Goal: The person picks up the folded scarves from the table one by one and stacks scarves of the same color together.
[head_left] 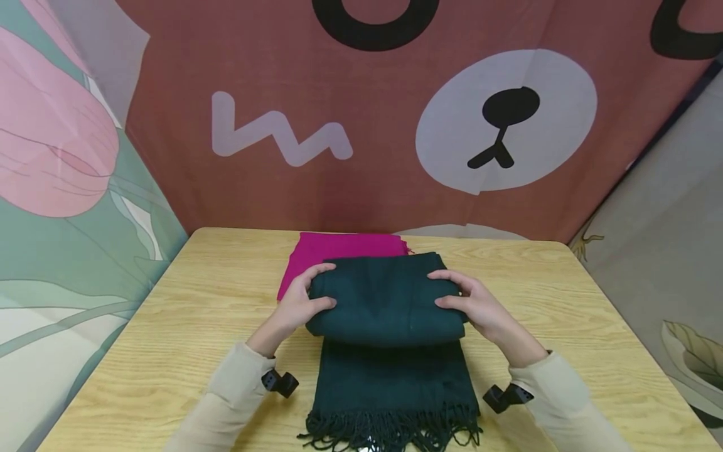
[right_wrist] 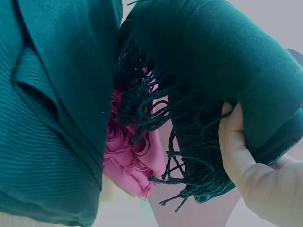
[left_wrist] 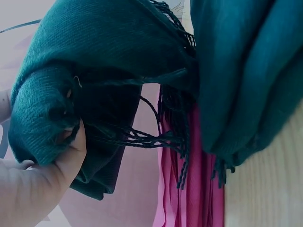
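Note:
A dark green fringed scarf (head_left: 390,301) lies folded on the table, its upper part lifted in a thick bundle above a flat lower part that ends in fringe toward me. My left hand (head_left: 302,304) grips the bundle's left side, and in the left wrist view the thumb curls into the cloth. On the opposite side my right hand (head_left: 477,307) grips it, fingers over the edge. Twisted fringe (right_wrist: 180,156) hangs from the lifted part in the right wrist view. Behind the bundle lies a folded magenta scarf (head_left: 344,243), partly hidden by the green one.
The light wooden table (head_left: 214,282) runs back to a reddish-brown cloth backdrop (head_left: 271,201) with a cartoon bear face. Printed hangings stand at the left and right sides. Each wrist carries a small black camera (head_left: 280,383).

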Action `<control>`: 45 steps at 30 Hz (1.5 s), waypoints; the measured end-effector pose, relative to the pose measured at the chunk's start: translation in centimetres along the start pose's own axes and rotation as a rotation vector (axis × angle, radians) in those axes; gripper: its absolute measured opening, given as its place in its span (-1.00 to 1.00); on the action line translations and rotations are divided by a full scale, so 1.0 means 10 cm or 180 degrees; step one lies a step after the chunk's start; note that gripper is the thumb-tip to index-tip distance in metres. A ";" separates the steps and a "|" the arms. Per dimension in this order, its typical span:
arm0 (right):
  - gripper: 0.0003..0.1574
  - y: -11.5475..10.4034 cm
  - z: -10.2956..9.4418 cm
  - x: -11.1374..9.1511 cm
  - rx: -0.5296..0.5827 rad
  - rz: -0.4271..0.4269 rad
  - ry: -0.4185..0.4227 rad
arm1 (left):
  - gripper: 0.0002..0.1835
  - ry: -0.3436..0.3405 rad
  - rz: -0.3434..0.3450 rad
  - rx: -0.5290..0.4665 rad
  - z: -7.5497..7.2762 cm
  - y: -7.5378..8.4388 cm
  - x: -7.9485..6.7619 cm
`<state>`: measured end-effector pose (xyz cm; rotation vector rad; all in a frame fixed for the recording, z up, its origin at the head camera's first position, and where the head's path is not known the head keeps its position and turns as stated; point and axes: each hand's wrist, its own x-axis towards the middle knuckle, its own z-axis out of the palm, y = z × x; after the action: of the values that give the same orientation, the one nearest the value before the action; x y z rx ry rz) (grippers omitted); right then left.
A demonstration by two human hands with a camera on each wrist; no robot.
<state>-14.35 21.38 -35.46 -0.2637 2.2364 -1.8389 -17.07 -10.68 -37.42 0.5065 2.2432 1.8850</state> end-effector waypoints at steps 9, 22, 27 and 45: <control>-0.42 0.07 0.01 -0.11 -0.0091 0.0007 -0.0028 | -0.35 -0.0089 -0.0011 -0.0063 0.03 -0.07 -0.06; -0.41 0.20 0.01 -0.25 -0.0093 0.0053 -0.0057 | -0.36 -0.0307 -0.0045 -0.0253 0.10 -0.12 -0.19; -0.41 0.23 0.00 -0.29 -0.0056 0.0075 -0.0090 | -0.36 -0.0356 -0.0026 -0.0228 0.13 -0.13 -0.22; -0.39 0.29 0.00 -0.46 0.0020 0.0113 -0.0361 | -0.38 -0.0613 -0.0004 -0.0287 0.17 -0.15 -0.39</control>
<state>-9.93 23.24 -38.05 -0.3167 2.1453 -1.7668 -13.11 -10.72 -39.52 0.6420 2.0273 1.8407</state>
